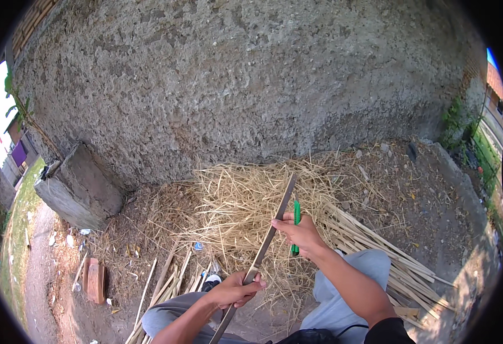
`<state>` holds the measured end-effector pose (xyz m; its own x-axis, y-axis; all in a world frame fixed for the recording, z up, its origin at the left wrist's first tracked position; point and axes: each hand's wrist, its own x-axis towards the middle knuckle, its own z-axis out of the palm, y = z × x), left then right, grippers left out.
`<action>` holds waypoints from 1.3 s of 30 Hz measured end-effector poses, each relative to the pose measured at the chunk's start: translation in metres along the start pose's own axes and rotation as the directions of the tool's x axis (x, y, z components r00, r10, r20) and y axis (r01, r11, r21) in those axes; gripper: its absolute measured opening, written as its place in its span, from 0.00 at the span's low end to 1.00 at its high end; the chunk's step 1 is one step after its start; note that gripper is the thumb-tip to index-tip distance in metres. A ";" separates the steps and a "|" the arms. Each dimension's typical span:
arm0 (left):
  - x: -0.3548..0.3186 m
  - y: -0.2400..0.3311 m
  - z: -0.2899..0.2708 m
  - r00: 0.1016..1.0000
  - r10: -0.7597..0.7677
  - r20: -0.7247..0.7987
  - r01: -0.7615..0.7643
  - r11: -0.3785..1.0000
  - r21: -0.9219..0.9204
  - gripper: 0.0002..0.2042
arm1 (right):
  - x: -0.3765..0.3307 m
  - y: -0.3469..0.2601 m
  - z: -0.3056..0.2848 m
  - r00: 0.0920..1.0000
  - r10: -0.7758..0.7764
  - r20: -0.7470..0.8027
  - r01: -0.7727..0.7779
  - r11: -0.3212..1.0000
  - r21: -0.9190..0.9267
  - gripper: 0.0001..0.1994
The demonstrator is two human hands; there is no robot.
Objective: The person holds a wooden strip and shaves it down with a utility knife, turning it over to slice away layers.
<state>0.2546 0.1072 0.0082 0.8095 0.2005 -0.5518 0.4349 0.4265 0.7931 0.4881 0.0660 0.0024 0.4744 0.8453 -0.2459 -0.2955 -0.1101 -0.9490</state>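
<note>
A long, flat, dark brown strip (284, 200), which looks like split bamboo or wood, slants from the lower edge up toward the straw. My left hand (237, 289) is closed around its lower part, thumb lying across it. Higher up, my right hand (300, 232) pinches the strip between thumb and fingers. The same right hand also grips a green-handled knife (296, 213), held upright beside the strip. Its handle shows above and below the fingers, while the middle is hidden in the hand.
Pale shavings (234, 200) are heaped before me, against a rough grey wall (251, 86). Cut strips (400, 266) lie beside my right leg, more strips (174, 281) by my left. A concrete block (82, 189) and a reddish brick (94, 281) are at left.
</note>
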 end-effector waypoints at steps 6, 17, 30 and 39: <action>0.004 -0.005 -0.006 0.994 0.088 -0.060 -0.081 0.991 0.110 0.12 | -0.002 -0.006 -0.001 1.000 -0.008 0.017 0.008 1.000 -0.022 0.14; 0.008 -0.005 -0.010 0.970 0.224 -0.098 -0.225 0.974 -0.002 0.12 | -0.003 -0.006 0.001 1.000 0.026 -0.010 -0.026 0.999 -0.028 0.13; 0.023 0.000 -0.024 0.973 0.188 -0.136 -0.205 0.971 -0.120 0.17 | 0.000 -0.006 0.002 1.000 0.014 -0.009 -0.014 0.998 -0.059 0.13; 0.032 -0.009 -0.027 0.980 0.168 -0.109 -0.195 0.929 -0.316 0.13 | -0.001 -0.005 -0.001 1.000 0.022 -0.004 -0.022 0.995 -0.100 0.11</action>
<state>0.2664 0.1334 -0.0239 0.8235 0.3641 -0.4351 0.1217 0.6357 0.7623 0.4900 0.0648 0.0077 0.4715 0.8403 -0.2674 -0.2213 -0.1807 -0.9583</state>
